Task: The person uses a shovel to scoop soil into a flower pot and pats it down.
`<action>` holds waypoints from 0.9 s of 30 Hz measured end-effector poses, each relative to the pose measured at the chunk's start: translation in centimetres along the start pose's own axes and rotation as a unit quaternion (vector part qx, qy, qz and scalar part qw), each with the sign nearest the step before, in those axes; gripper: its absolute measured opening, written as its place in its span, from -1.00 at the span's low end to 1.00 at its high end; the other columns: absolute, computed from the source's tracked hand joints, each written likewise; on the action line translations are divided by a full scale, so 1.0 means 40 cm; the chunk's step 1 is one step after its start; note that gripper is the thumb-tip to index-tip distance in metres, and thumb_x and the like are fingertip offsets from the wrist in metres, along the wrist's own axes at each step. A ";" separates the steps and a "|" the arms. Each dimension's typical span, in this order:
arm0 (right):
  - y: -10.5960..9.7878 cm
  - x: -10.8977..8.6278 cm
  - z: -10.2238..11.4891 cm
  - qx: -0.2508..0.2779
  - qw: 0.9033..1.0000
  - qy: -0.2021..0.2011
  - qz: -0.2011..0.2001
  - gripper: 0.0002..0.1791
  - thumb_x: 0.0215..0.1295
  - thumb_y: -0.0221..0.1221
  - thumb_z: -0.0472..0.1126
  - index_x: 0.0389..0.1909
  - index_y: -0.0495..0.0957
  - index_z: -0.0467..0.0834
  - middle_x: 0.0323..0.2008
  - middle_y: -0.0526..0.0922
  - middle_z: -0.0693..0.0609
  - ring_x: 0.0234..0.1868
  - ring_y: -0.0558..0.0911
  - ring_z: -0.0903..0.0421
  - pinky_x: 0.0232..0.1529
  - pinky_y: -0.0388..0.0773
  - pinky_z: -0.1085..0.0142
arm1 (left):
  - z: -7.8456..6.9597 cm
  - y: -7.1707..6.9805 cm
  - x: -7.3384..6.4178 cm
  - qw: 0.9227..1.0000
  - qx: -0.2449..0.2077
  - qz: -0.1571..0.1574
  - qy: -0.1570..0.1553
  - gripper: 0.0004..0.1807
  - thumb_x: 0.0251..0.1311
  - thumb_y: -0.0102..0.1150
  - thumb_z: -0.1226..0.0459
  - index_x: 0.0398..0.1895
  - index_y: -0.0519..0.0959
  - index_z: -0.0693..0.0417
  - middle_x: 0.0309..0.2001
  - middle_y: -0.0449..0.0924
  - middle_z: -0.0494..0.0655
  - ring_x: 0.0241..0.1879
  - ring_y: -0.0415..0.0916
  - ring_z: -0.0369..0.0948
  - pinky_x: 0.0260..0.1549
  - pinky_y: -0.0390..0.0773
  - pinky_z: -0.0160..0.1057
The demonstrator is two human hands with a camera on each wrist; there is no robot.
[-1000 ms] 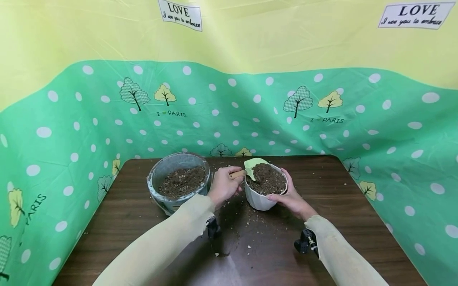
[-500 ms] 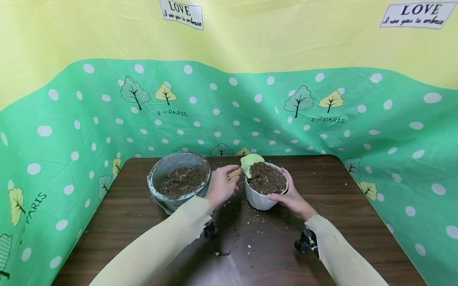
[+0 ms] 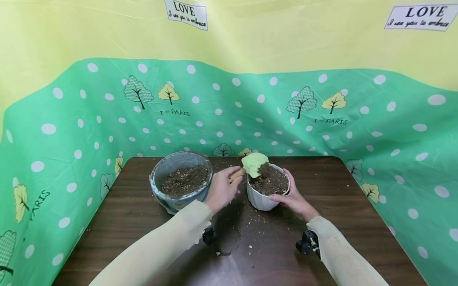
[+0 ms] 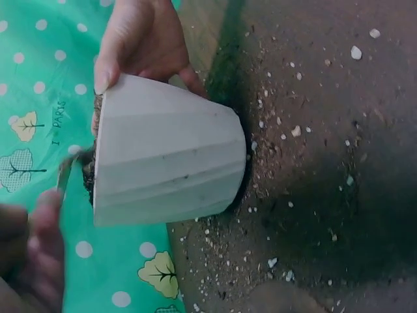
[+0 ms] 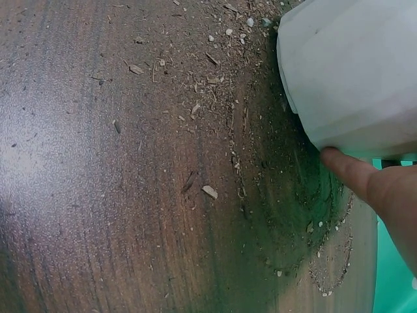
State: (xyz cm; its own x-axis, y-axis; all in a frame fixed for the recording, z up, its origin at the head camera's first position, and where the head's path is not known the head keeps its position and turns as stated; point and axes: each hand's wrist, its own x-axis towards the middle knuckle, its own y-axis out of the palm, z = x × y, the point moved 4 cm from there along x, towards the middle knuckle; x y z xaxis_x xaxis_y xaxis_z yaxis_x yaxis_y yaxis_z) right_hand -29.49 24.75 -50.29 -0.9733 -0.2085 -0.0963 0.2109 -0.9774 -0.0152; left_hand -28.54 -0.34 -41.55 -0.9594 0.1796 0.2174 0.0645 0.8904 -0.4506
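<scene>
My left hand [image 3: 221, 190] grips the wooden handle of a hand trowel [image 3: 255, 163] with a light green blade. The blade hangs over the left rim of a white ribbed flowerpot [image 3: 260, 201], and its right edge meets the dark soil [image 3: 270, 183] heaped inside. On the pot's right side my right hand [image 3: 295, 200] holds it, thumb at the near rim and fingers round the wall. From the left wrist, the flowerpot [image 4: 169, 156] shows side-on, with the left hand [image 4: 42, 261] blurred beside its mouth. One finger of the right hand [image 5: 384, 189] touches the pot low down.
A grey bucket [image 3: 154, 186] partly filled with soil stands left of the pot, close by the left forearm. Crumbs of soil and pale bits [image 5: 210, 192] litter the dark wooden table [image 3: 332, 198]. A green and yellow printed cloth [image 3: 229, 111] hangs round the table's back and sides.
The trowel drew back left and up from the soil, then swung right again, its blade now showing more broadly over the rim. The right hand and flowerpot stay in place.
</scene>
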 end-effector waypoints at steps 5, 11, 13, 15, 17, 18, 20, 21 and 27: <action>0.002 0.000 -0.006 0.008 1.000 0.000 -0.002 0.29 0.17 0.34 -0.38 0.56 -0.47 0.15 0.48 -0.25 -0.31 0.30 0.25 -0.29 0.04 0.48 0.06 | 0.006 0.009 -0.010 0.999 0.008 0.030 -0.010 -0.61 0.38 0.18 0.33 0.26 0.55 0.10 -0.21 0.68 0.06 -0.66 0.60 -0.23 -0.73 0.54 -0.27; 0.005 0.001 0.000 0.017 1.000 -0.007 0.000 0.28 0.17 0.33 -0.40 0.55 -0.48 0.13 0.47 -0.22 -0.32 0.29 0.25 -0.29 0.02 0.50 0.12 | -0.002 -0.011 -0.009 0.994 0.089 -0.013 0.055 -0.62 0.33 0.20 0.37 0.21 0.59 0.11 -0.08 0.67 0.07 -0.52 0.64 -0.26 -0.49 0.60 -0.26; 0.005 0.000 0.003 0.014 1.000 -0.005 -0.001 0.28 0.17 0.33 -0.40 0.55 -0.47 0.13 0.47 -0.21 -0.32 0.28 0.26 -0.28 0.02 0.50 0.10 | -0.006 -0.022 -0.010 0.990 0.116 -0.038 0.074 -0.63 0.31 0.23 0.36 0.18 0.62 0.11 -0.07 0.68 0.05 -0.42 0.66 -0.23 -0.32 0.60 -0.22; 0.006 0.000 0.004 0.014 1.000 -0.004 0.002 0.28 0.17 0.33 -0.40 0.55 -0.48 0.12 0.47 -0.22 -0.32 0.28 0.27 -0.28 0.02 0.49 0.08 | -0.010 -0.032 -0.012 0.987 0.125 -0.055 0.084 -0.64 0.29 0.25 0.36 0.16 0.63 0.12 -0.07 0.68 0.04 -0.41 0.66 -0.22 -0.23 0.59 -0.21; 0.006 -0.001 0.006 0.014 1.000 -0.004 0.002 0.27 0.18 0.32 -0.40 0.55 -0.47 0.13 0.47 -0.22 -0.33 0.27 0.27 -0.28 0.03 0.49 0.08 | -0.013 -0.039 -0.015 0.989 0.108 -0.057 0.087 -0.64 0.30 0.25 0.37 0.16 0.62 0.14 -0.04 0.66 0.08 -0.47 0.65 -0.26 -0.30 0.61 -0.24; 0.004 0.000 0.006 0.012 1.000 -0.003 0.000 0.27 0.18 0.33 -0.40 0.56 -0.47 0.13 0.47 -0.22 -0.33 0.28 0.27 -0.27 0.02 0.50 0.08 | -0.015 -0.042 -0.016 0.990 0.100 -0.055 0.085 -0.64 0.31 0.24 0.36 0.16 0.61 0.15 -0.03 0.66 0.09 -0.51 0.63 -0.30 -0.36 0.60 -0.27; 0.000 0.000 0.005 0.012 1.000 -0.001 -0.001 0.27 0.18 0.32 -0.40 0.55 -0.47 0.14 0.47 -0.24 -0.32 0.29 0.25 -0.29 0.03 0.49 0.06 | -0.017 -0.043 -0.019 0.994 0.079 -0.032 0.072 -0.63 0.33 0.21 0.37 0.19 0.59 0.17 -0.02 0.66 0.11 -0.62 0.58 -0.37 -0.51 0.59 -0.32; -0.002 0.000 0.005 0.011 1.000 -0.001 -0.002 0.27 0.18 0.32 -0.40 0.55 -0.48 0.15 0.47 -0.24 -0.32 0.30 0.24 -0.29 0.04 0.48 0.05 | -0.017 -0.041 -0.020 0.996 0.067 -0.016 0.061 -0.63 0.34 0.19 0.37 0.20 0.59 0.17 -0.02 0.67 0.10 -0.65 0.56 -0.39 -0.58 0.57 -0.32; -0.001 0.002 -0.003 0.012 1.000 -0.004 -0.003 0.28 0.17 0.33 -0.39 0.55 -0.47 0.15 0.47 -0.23 -0.30 0.34 0.18 -0.29 0.04 0.48 0.05 | -0.009 -0.041 -0.037 0.998 0.050 0.023 0.025 -0.64 0.38 0.14 0.36 0.22 0.57 0.19 -0.05 0.70 0.09 -0.70 0.55 -0.36 -0.73 0.52 -0.29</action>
State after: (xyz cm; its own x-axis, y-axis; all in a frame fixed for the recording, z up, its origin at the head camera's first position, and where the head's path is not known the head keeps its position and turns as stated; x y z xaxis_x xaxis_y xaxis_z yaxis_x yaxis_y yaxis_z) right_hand -29.57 24.78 -50.43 -0.9753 -0.2029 -0.0876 0.2029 -0.9792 0.0085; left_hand -27.15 -1.94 -40.82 -0.9408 0.2420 0.2374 0.0771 0.8347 -0.5453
